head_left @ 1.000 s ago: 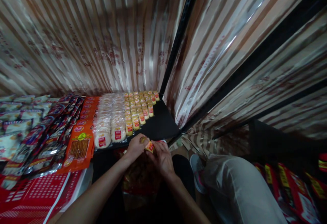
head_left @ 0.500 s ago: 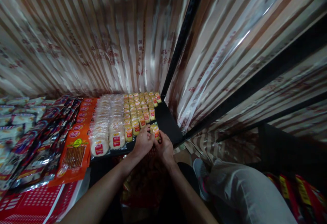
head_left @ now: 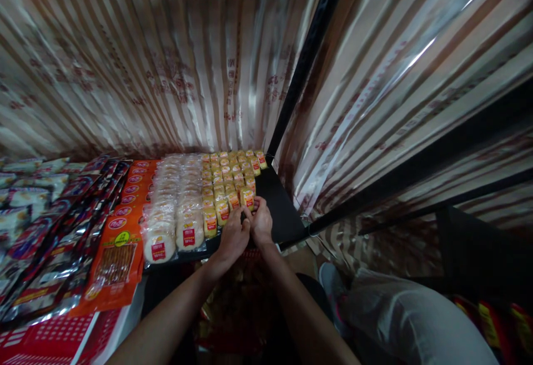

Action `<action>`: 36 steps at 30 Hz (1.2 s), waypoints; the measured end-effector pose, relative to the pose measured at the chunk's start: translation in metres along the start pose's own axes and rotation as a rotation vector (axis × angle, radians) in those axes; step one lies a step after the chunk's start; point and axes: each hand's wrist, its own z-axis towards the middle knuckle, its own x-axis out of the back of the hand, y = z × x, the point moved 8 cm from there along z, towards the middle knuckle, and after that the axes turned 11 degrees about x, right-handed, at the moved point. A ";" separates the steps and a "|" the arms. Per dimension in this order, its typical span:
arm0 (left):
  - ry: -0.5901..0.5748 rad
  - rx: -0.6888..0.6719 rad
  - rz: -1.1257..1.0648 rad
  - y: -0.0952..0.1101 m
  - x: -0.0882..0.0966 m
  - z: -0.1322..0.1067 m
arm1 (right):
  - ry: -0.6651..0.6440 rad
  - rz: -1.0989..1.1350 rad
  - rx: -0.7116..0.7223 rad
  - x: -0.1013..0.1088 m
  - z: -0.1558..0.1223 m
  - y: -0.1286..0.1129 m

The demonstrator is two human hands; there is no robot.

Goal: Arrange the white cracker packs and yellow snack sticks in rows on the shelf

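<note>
A small yellow snack packet (head_left: 247,198) with a red label stands upright at the right front of rows of matching packets (head_left: 227,173). My right hand (head_left: 261,222) is closed on its right side, thumb and fingers at the lower edge. My left hand (head_left: 234,237) is closed too, its fingertips at the packet's lower left; part of its grip is hidden. Left of the yellow rows stand clear-wrapped round white crackers (head_left: 190,229) with red labels. All of these sit on a black shelf (head_left: 280,204).
Orange snack bags (head_left: 116,248), dark shiny bags (head_left: 54,259) and white bags (head_left: 31,201) line the left. A red basket (head_left: 45,340) is below them. A black post (head_left: 300,71) rises at the shelf corner before striped plastic sheeting (head_left: 200,65). A person's pale-trousered leg (head_left: 412,315) is at lower right.
Both hands have moved slightly farther in over the shelf with the yellow packet. It now stands against the right-hand row instead of in front of it. The view has shifted a little.
</note>
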 end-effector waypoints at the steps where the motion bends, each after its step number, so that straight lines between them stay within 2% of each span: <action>1: 0.000 0.006 0.005 -0.002 -0.001 0.001 | 0.002 0.014 -0.002 -0.002 0.001 0.001; 7: -0.038 0.010 0.020 -0.010 -0.005 0.003 | 0.023 0.142 -0.072 -0.006 -0.003 0.011; 12: -0.019 0.046 0.003 -0.019 -0.004 0.004 | 0.048 0.183 0.000 -0.003 -0.002 0.007; 18: -0.041 0.054 0.019 -0.020 -0.003 0.004 | 0.043 0.164 0.032 -0.007 -0.001 0.003; 25: -0.045 -0.006 0.225 -0.016 -0.004 0.002 | 0.026 0.181 0.051 -0.010 -0.002 0.003; 31: -0.025 -0.035 0.241 -0.018 -0.009 0.002 | 0.009 0.119 0.120 -0.008 -0.001 -0.003; 36: -0.015 -0.088 0.215 -0.015 -0.010 -0.006 | 0.015 0.160 0.072 -0.009 -0.003 0.001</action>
